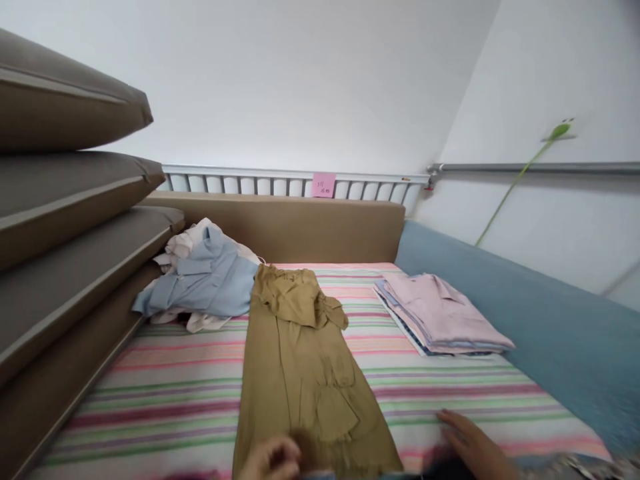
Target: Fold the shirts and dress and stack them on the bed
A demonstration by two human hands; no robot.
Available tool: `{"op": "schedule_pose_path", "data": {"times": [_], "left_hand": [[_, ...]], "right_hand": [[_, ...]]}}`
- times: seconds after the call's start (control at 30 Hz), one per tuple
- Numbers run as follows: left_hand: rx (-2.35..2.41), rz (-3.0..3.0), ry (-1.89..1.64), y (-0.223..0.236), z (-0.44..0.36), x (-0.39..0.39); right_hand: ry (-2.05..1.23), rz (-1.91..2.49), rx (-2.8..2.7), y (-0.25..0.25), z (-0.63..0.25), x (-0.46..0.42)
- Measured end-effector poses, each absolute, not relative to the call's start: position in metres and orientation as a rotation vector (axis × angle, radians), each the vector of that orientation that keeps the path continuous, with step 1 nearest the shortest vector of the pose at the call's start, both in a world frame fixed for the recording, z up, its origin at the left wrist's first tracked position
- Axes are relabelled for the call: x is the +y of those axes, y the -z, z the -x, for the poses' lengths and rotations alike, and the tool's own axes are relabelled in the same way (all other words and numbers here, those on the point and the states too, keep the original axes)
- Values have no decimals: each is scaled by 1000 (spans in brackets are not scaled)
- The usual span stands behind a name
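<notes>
An olive-brown garment (295, 347) lies lengthwise on a striped sheet, its upper part folded over near the far end and a gathered flap on its right side. Over the near end of this garment is my left hand (273, 459), slightly blurred, with its fingers curled in. Whether cloth is caught in those fingers is hidden. To the right of the garment, my right hand (473, 443) reaches in low over the sheet, fingers stretched out and holding nothing. A neat stack of folded clothes (445, 313), a pink shirt on top, sits farther off to the right.
At the back left lies a loose heap of light blue and white clothes (205, 273). Large brown cushions (75, 193) are stacked along the left. The striped sheet (185, 387) is bordered by a brown backrest (300, 227) and a blue side panel (525, 320).
</notes>
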State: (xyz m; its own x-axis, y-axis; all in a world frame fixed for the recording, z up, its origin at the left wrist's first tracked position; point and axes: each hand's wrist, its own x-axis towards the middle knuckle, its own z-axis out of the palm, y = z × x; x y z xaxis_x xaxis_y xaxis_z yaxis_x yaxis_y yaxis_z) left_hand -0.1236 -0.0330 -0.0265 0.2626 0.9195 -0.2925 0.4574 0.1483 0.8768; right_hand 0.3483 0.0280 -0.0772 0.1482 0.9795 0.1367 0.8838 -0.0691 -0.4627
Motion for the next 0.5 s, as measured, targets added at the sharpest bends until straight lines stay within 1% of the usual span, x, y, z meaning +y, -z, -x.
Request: {"op": "schedule_pose_path", "data": {"times": [0.1, 0.13, 0.17, 0.23, 0.33, 0.5], "left_hand": [[1775, -1718, -847, 35, 146, -24], [1928, -1838, -889, 41, 150, -22], [2059, -1957, -865, 49, 153, -21], [2208, -2134, -656, 66, 152, -22], [2262, -2248, -382, 85, 145, -27], [2264, -2294, -259, 85, 144, -29]], "right_hand": [[-297, 1961, -1843, 81, -340, 36], [-285, 1956, -1852, 81, -337, 40], [-272, 1957, -1852, 83, -335, 44], [-255, 1967, -1840, 86, -332, 50], [-232, 1961, -1849, 91, -332, 51], [-202, 1966, -1826, 90, -328, 46]]}}
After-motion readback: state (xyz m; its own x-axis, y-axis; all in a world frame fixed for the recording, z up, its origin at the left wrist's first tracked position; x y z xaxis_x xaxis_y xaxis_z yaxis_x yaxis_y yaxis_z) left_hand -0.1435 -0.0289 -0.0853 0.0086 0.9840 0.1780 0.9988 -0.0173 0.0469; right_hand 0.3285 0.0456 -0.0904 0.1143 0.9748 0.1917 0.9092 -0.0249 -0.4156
